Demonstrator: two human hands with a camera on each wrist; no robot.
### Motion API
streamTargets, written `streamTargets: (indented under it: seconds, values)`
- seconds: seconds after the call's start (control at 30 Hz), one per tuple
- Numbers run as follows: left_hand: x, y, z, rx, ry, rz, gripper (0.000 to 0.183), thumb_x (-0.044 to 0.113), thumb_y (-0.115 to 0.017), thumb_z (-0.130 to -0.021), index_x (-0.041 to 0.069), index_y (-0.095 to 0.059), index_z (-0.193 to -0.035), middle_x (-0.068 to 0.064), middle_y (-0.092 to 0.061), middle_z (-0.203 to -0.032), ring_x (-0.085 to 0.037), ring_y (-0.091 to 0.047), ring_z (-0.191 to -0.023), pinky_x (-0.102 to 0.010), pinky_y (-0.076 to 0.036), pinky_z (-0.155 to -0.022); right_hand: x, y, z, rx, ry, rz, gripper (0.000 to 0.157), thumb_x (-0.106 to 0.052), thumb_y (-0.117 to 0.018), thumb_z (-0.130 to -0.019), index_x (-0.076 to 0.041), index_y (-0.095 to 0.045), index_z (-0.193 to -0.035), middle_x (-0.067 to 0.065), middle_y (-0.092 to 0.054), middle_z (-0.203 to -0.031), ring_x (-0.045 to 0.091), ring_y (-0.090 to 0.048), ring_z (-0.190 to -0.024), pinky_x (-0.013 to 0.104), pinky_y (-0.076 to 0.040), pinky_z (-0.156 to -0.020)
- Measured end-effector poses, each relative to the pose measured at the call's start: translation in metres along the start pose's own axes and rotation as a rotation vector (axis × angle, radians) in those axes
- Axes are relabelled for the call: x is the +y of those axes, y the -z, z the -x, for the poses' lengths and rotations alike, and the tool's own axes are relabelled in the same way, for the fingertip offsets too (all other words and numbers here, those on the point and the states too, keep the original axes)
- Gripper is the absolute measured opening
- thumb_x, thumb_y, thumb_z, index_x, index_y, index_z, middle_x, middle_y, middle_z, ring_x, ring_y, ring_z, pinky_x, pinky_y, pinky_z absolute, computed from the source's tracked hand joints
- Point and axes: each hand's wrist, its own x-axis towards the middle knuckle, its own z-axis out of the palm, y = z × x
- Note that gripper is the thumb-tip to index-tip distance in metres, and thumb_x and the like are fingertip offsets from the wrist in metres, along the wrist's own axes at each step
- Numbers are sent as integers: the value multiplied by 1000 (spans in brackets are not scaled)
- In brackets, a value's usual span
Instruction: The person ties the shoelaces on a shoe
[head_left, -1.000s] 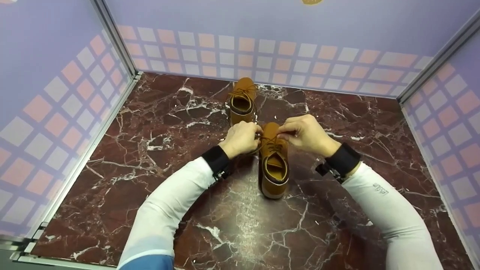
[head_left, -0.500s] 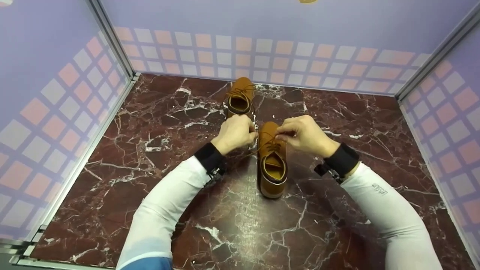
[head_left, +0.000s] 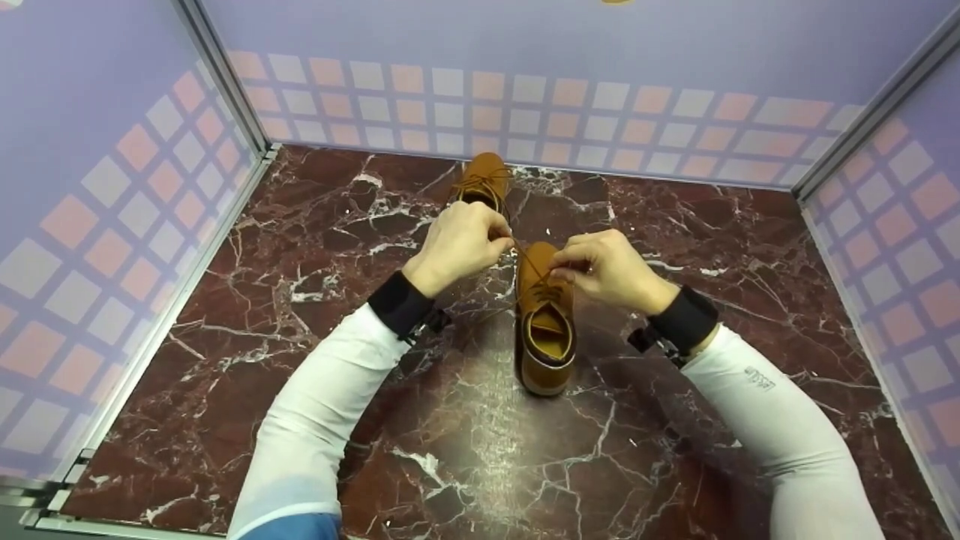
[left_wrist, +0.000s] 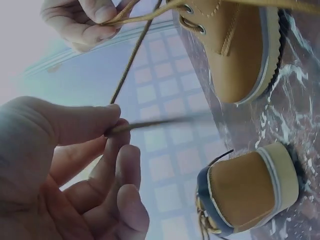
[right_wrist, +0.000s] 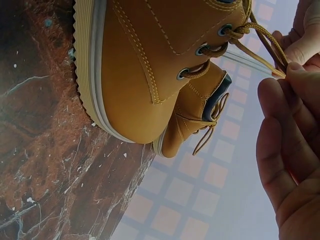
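A tan lace-up shoe (head_left: pixel 548 369) stands on the marbled surface between my hands, toe pointing away. My left hand (head_left: pixel 459 244) pinches one end of its shoelace (left_wrist: pixel 132 55) between thumb and forefinger, off to the shoe's left. That lace runs taut back towards the eyelets. Over the shoe's front, my right hand (head_left: pixel 611 270) pinches a loop of lace (right_wrist: pixel 262 35) between thumb and fingertip. Both laces cross above the tongue. Farther back is a second tan shoe (head_left: pixel 487 165), its laces tied in a bow; my left hand covers its heel in the head view.
Purple panels with pink and white squares (head_left: pixel 487 112) wall in the back and both sides. Under the shoes lies a dark red marbled surface (head_left: pixel 300 360). Black straps with cameras (head_left: pixel 405 304) sit on both wrists.
My left hand has moved left and away from me, drawing the lace out from the near shoe. My right hand keeps its pinch at almost the same spot.
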Motion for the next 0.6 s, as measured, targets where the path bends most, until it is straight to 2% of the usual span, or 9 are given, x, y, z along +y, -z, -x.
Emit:
streamTargets:
  seconds: [0.13,0.27,0.33,0.47,0.53,0.6]
  values:
    - [6,2,2,36,-41,-34,12,28,-83,-101,23,-91,-109,-4,-88,-115,-33,-83,-103,-52,-67,-89,1,-2,1,5,2,6,8,-5,-90,-93,-4,-87,-100,11,-82,-87,21,-72,-67,37,-62,-61]
    - [15,6,6,67,-78,-42,12,27,-82,-102,20,-91,-106,-4,-88,-112,-29,-83,-97,-49,-68,-85,0,-2,1,-1,-4,-2,8,-5,-90,-94,-3,-87,-101,11,-82,-86,21,-70,-67,37,-60,-60]
    - [20,9,8,70,-87,-14,14,27,-80,-101,18,-91,-102,-5,-88,-106,-26,-81,-88,-45,-67,-79,0,-2,1,-2,-6,-10,9,-5,-89,-94,-2,-87,-101,11,-82,-86,21,-70,-67,37,-60,-60]
    - [27,16,11,9,-80,166,17,25,-79,-98,14,-91,-93,-5,-86,-87,-14,-67,-63,-30,-54,-61,-1,-3,0,3,-7,-17,9,-2,-89,-93,-2,-86,-101,10,-81,-86,20,-70,-68,37,-60,-60]
    - [30,18,13,-55,-61,299,18,23,-79,-98,12,-90,-89,-3,-81,-75,-8,-56,-53,-24,-45,-54,-1,-3,0,7,-7,-15,10,-2,-90,-92,-3,-87,-101,10,-81,-85,20,-69,-67,37,-59,-60]
    - [30,19,14,-135,-17,453,20,22,-79,-98,10,-89,-87,0,-75,-65,-5,-51,-47,-20,-41,-49,-1,-3,0,9,-10,-17,11,-2,-91,-91,-3,-87,-101,11,-80,-85,21,-69,-67,37,-59,-60]
